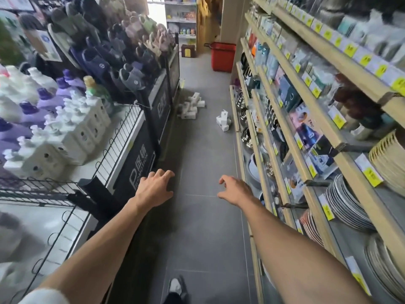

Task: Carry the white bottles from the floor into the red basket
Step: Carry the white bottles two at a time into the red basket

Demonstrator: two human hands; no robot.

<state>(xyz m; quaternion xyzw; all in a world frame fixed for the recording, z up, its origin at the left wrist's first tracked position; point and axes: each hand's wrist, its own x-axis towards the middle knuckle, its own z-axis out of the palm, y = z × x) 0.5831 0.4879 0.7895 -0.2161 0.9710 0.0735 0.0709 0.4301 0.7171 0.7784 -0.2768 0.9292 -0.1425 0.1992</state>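
Boxy white bottles [190,105] lie heaped at our twelve o'clock, red basket [221,57] beyond, open floor [203,161] between. Our left hand [155,187] and right hand [235,189] reach forward, fingers loosely curled, empty.

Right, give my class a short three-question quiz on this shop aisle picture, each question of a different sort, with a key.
1. True or false: the left hand and the right hand are both empty.
2. The red basket stands: A) at the aisle's far end, beyond the white bottles; B) between the person and those bottles; C) hanging from a hand.
3. Fill in: the bottles lie on the floor in ___ separate groups.
Key: 1 true; 2 A; 3 two.
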